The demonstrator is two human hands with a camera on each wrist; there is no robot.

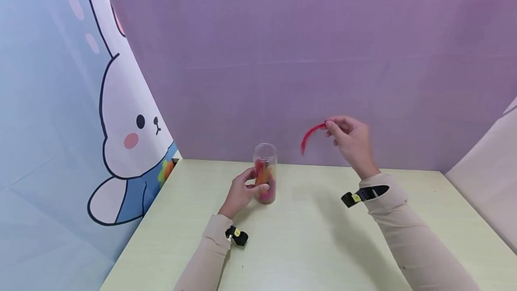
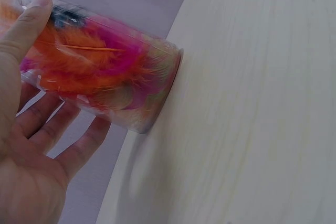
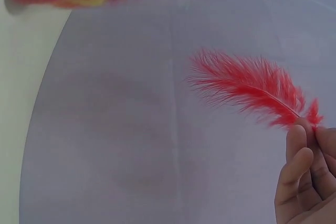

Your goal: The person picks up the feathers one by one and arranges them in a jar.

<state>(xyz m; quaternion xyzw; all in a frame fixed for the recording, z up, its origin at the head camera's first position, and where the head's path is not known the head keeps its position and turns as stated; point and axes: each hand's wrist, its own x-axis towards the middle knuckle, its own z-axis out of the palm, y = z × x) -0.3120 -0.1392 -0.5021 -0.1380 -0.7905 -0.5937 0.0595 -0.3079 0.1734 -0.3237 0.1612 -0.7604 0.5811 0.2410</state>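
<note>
A clear cylindrical jar [image 1: 265, 174] with colourful feathers [image 2: 89, 56] inside stands upright near the table's far edge. My left hand [image 1: 239, 193] holds it from the left, thumb on the near side and fingers around the back. No lid shows on the jar's top. To the right and above the table, my right hand [image 1: 350, 142] pinches a red feather [image 3: 252, 85] by its quill end between thumb and fingers. The feather curves down and to the left, apart from the jar.
The pale wooden table [image 1: 299, 246] ends at a purple cloth backdrop [image 1: 282, 57]. A blue curtain with a cartoon rabbit [image 1: 125, 120] hangs along the left side. White cloth [image 1: 488, 165] stands along the right. Each wrist wears a black strap with a small camera.
</note>
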